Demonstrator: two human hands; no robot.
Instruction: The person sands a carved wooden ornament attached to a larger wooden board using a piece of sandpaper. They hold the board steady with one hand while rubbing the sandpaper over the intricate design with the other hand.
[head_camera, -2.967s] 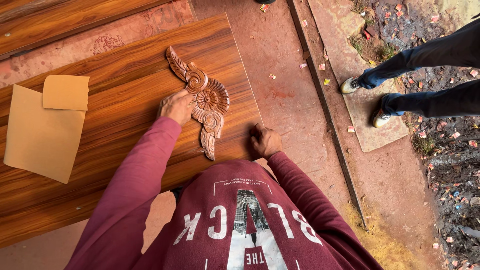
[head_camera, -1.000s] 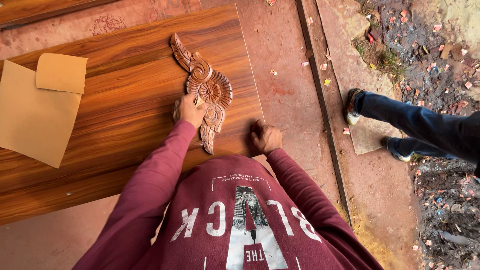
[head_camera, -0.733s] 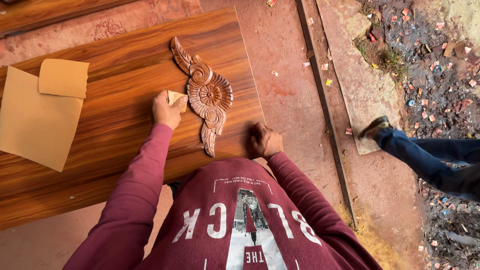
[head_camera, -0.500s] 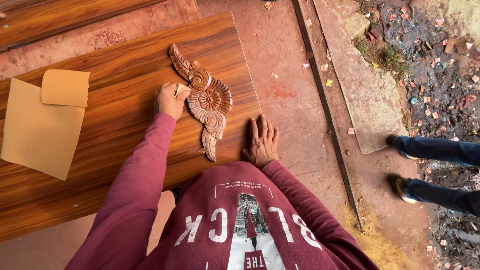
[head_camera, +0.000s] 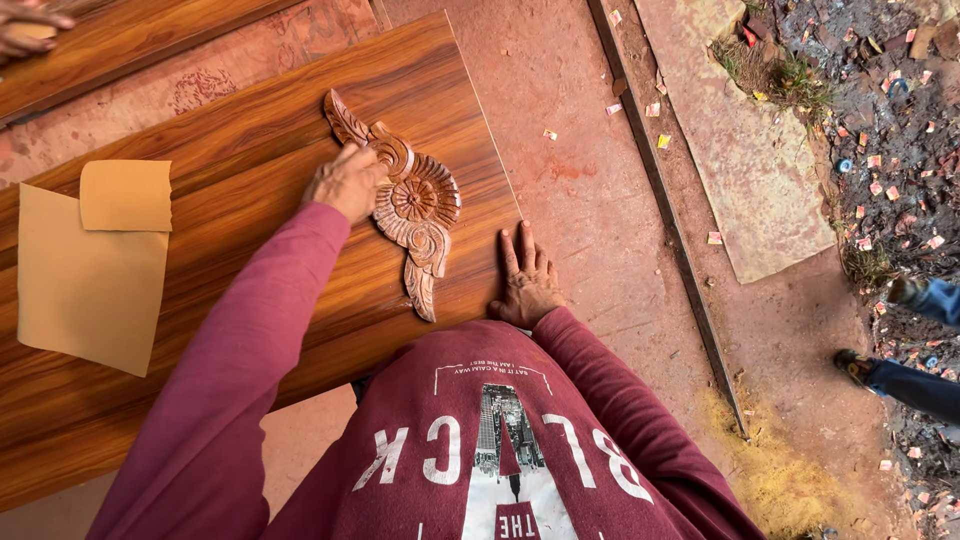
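A large glossy wood-grain panel (head_camera: 250, 200) lies flat on the reddish floor (head_camera: 600, 220), seen from above. Two tan sheets of sandpaper (head_camera: 90, 270) rest on its left part, well apart from the hands. Near the panel's right edge lies a carved wooden ornament (head_camera: 415, 205) with a round rosette. The left hand (head_camera: 345, 183) rests loosely curled against the ornament's left side. The right hand (head_camera: 527, 280) lies flat, fingers spread, pressing the panel's edge and holding nothing.
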